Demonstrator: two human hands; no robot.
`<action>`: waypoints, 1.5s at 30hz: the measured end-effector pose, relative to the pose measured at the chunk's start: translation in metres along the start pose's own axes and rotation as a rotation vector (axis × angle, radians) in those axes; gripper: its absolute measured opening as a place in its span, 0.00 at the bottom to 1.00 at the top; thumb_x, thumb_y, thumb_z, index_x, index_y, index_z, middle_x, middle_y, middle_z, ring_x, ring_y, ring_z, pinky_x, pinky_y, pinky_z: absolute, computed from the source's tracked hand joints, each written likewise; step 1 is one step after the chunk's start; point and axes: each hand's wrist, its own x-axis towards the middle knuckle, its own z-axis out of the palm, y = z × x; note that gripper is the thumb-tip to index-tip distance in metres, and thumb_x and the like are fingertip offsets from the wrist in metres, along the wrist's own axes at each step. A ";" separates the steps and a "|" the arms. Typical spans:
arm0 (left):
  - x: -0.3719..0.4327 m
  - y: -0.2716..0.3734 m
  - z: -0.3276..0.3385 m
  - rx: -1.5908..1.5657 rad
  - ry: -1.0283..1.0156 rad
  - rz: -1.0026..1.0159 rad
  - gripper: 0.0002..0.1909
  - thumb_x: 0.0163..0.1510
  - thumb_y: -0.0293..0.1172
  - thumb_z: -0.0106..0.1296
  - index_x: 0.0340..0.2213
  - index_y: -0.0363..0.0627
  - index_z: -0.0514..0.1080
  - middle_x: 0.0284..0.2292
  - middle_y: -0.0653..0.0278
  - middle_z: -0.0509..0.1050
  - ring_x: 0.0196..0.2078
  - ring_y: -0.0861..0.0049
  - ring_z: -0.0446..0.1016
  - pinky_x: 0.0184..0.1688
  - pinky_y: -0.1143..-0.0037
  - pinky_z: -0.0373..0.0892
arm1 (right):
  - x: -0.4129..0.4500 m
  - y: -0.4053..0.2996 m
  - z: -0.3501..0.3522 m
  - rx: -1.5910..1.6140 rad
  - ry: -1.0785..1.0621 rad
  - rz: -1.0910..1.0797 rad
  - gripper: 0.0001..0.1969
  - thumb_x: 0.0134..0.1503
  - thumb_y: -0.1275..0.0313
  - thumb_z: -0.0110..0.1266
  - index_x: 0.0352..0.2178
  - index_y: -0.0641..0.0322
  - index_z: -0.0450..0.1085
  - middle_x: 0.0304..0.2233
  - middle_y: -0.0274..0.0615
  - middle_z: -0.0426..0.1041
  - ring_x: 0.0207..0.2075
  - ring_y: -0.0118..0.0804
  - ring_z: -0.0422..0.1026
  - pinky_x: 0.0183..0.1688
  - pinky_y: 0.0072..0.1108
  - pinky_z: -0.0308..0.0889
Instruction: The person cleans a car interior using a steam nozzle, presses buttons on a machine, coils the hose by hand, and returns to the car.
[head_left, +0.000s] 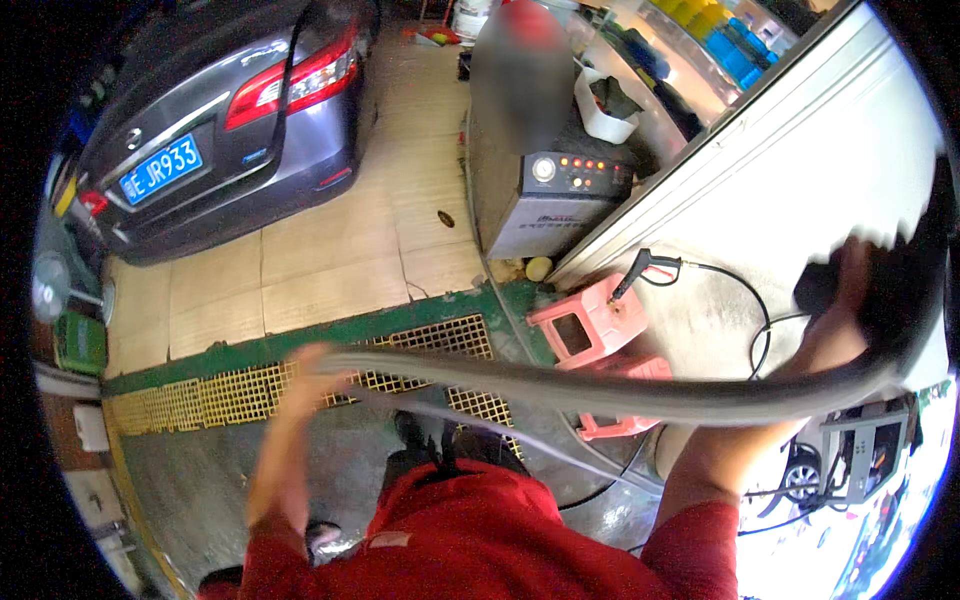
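A long, dark grey flexible strip (570, 384), badly blurred by motion, stretches across in front of me. My left hand (311, 367) is shut around its left end. At the right the strip curves up into a large dark mass (904, 277). My right hand (844, 315) is raised there and appears to grip it, though blur hides the fingers. A thinner pale band (517, 435) slants down to the right below the strip. It is too blurred to tell whether it belongs to the strip.
Ahead at left stands a dark grey Nissan sedan (217, 142), rear towards me. A pressure-washer spray gun (637, 274) rests on a pink plastic stool (611, 319). Behind it is a grey machine cabinet (544, 225) with a gauge. Yellow floor grating (247, 397) crosses the floor. A wheeled machine (862, 457) stands right.
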 end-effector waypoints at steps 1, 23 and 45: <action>-0.014 -0.052 -0.078 0.197 0.470 0.206 0.29 0.38 0.40 0.66 0.40 0.37 0.70 0.32 0.60 0.72 0.36 0.73 0.72 0.39 0.69 0.70 | -0.023 0.031 -0.001 -0.063 0.060 -0.237 0.17 0.48 0.78 0.59 0.42 0.70 0.69 0.37 0.43 0.72 0.37 0.32 0.70 0.44 0.24 0.67; 0.187 0.203 -0.088 0.613 0.332 0.770 0.13 0.33 0.20 0.62 0.19 0.39 0.66 0.16 0.65 0.64 0.18 0.79 0.63 0.22 0.79 0.58 | -0.109 0.127 0.121 -0.182 0.525 0.477 0.07 0.49 0.72 0.57 0.28 0.63 0.67 0.23 0.35 0.67 0.23 0.26 0.65 0.27 0.15 0.63; 0.543 0.330 -0.020 0.573 -0.602 1.014 0.12 0.32 0.22 0.60 0.23 0.42 0.70 0.21 0.58 0.72 0.25 0.62 0.73 0.26 0.70 0.66 | -0.241 0.117 0.182 -0.755 0.561 1.002 0.14 0.47 0.66 0.65 0.25 0.66 0.69 0.23 0.34 0.67 0.23 0.30 0.62 0.27 0.22 0.61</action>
